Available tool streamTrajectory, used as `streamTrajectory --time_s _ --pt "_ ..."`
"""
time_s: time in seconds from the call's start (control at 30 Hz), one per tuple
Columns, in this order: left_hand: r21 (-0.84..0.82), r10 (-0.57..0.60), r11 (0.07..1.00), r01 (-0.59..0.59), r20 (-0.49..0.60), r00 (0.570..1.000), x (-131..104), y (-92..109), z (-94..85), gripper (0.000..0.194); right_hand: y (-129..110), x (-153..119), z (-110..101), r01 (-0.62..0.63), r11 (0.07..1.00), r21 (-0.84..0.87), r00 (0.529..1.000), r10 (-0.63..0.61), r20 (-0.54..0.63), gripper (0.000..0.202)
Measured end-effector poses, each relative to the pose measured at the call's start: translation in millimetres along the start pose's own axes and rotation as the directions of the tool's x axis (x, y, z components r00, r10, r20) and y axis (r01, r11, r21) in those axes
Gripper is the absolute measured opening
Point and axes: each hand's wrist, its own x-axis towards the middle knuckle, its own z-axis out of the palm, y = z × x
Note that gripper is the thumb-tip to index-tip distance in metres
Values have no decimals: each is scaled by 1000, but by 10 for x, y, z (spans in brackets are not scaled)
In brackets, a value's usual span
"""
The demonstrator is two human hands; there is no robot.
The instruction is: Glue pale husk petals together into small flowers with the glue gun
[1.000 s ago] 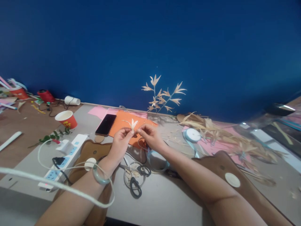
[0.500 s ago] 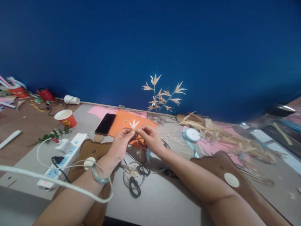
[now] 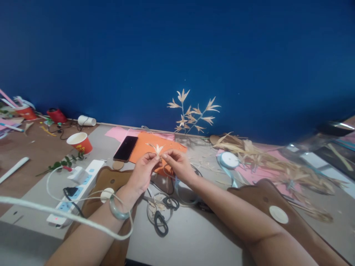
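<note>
Between my two hands is a small pale flower (image 3: 157,149) of pointed dried-husk petals, its tips fanned upward. My left hand (image 3: 144,168) pinches its base between thumb and fingers. My right hand (image 3: 177,164) meets it there, thumb and fingertips closed at the same base; the flower's lower end is hidden by the fingers. Under the hands lies an orange sheet (image 3: 144,147) with loose scraps. Black-handled scissors (image 3: 161,223) rest nearer me, over a round dish of scraps. Beyond the hands stands a branch (image 3: 194,114) bearing several similar dried flowers.
Left are a phone (image 3: 125,148), a paper cup (image 3: 80,143), a power strip (image 3: 77,192) and a pale cable (image 3: 69,214) crossing over my left forearm. A ribbon roll (image 3: 229,160) and dried husks (image 3: 257,157) lie right. Brown mats (image 3: 257,199) sit beneath my forearms.
The view has shifted slightly, so most table things appear a little lower and farther right. Both hands keep their pinch at the flower's base, with only slight finger movement.
</note>
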Motion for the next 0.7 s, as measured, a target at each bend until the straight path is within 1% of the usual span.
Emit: streamTrajectory --time_s 0.17,0.27,0.33,0.43,0.53,0.63,0.7 --pt "-2 61 998 -61 -49 997 25 -44 -13 32 2 -8 7 -5 999 -45 999 4 -31 34" --pt "41 122 992 -120 -62 991 27 -54 -23 30 -8 -12 4 -8 998 -59 998 5 -59 33" --pt "94 174 981 -169 -52 983 19 -50 -32 28 -20 -12 0 -6 997 -75 998 0 -70 32" --pt "209 227 954 -217 -25 973 -6 -39 -45 25 -33 -14 0 0 995 -102 999 -6 -54 31" --pt "311 266 916 -255 6 964 -31 -31 -51 23 -31 -25 4 -34 994 -107 999 30 -36 32" --pt "341 287 898 -280 29 957 -43 -34 -54 23 -47 -39 0 -55 990 -129 998 53 -19 33" --pt "332 276 903 -272 38 960 -44 -35 -56 23 -93 -48 -11 -38 986 -161 999 38 -1 32"
